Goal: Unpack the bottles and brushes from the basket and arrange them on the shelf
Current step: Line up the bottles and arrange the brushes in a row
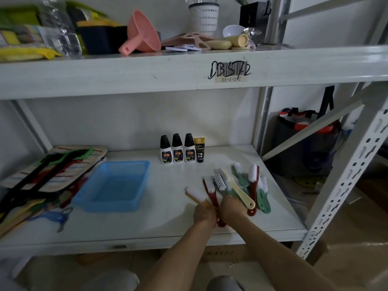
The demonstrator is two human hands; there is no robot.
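The blue basket [113,186] stands empty on the lower shelf [172,219]. Behind it to the right, three white bottles with black caps [178,149] and a black tube [199,150] stand upright in a row. Several brushes with white bristles and green, cream and dark red handles [249,183] lie fanned at the right. My left hand [204,215] grips the handle of a tan brush [196,195]. My right hand [231,207] is curled around brush handles, among them a dark red brush [210,191].
Striped and coloured flat items [46,171] are piled at the shelf's left, with blue scissors [60,217] in front. The upper shelf holds a pink funnel [139,32], a white holder [203,17] and packets. A perforated upright [344,181] stands at the right.
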